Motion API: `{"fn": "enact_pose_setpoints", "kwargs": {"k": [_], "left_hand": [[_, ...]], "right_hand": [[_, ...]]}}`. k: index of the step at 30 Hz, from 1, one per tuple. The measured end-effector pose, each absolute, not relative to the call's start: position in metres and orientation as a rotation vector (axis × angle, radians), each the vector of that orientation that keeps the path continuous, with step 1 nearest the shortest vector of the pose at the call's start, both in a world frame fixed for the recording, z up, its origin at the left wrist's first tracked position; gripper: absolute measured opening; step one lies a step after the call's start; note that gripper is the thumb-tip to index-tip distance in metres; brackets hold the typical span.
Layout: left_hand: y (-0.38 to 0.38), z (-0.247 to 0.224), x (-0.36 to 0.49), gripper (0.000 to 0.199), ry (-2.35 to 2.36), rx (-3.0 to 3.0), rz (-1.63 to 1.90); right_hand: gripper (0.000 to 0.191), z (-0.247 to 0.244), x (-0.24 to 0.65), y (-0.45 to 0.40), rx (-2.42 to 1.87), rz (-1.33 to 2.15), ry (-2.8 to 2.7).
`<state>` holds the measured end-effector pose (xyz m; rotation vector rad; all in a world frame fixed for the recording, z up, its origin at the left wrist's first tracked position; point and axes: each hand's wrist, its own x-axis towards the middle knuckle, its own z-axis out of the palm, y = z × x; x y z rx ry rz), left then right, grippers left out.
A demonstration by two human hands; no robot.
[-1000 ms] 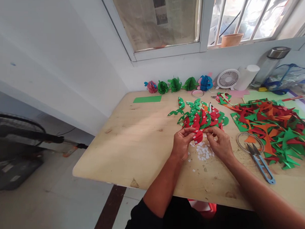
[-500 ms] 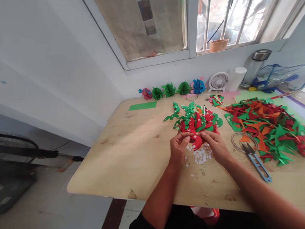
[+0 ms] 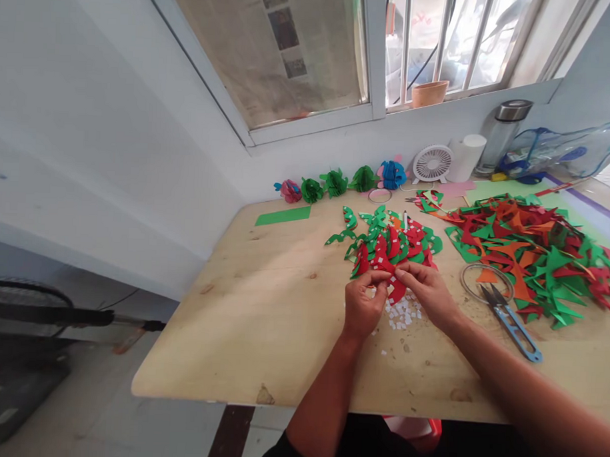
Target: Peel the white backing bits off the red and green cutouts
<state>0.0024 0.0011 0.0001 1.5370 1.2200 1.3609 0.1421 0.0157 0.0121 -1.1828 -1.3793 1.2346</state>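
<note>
A curved red paper piece (image 3: 397, 292) with white squares on it is between my two hands. My left hand (image 3: 365, 300) pinches at its upper left edge, fingertips close to those of the other hand. My right hand (image 3: 427, 289) grips the piece from the right with thumb and fingers. Just below lie many small white squares (image 3: 405, 313) on the wooden table (image 3: 262, 320). Beyond my hands is a heap of red and green cut paper shapes (image 3: 385, 234), several bearing white squares.
Blue-handled snips (image 3: 516, 329) and a metal ring (image 3: 466, 287) lie at the right, beside a large pile of paper scraps (image 3: 539, 243). Folded paper figures (image 3: 335, 182), a small fan (image 3: 432, 164) and a glass bottle (image 3: 501, 139) stand along the wall.
My left hand's fingertips have moved right, closer to my right hand, over the red piece. The camera view has shifted slightly.
</note>
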Motion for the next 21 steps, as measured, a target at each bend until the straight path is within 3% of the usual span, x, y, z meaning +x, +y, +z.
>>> {"fn": "enact_pose_setpoints", "kwargs": {"k": [9, 16, 21], "left_hand": [[-0.003, 0.006, 0.004, 0.009, 1.239, 1.511, 1.370], [0.005, 0.005, 0.002, 0.033, 1.098, 0.935, 1.405], [0.010, 0.004, 0.001, 0.035, 0.974, 0.656, 1.299]], "right_hand": [[0.024, 0.009, 0.142, 0.016, -1.218, 1.172, -1.419], [0.025, 0.011, 0.141, 0.016, -1.231, 1.164, -1.457], [0.024, 0.009, 0.140, 0.015, -1.180, 1.145, -1.587]]}}
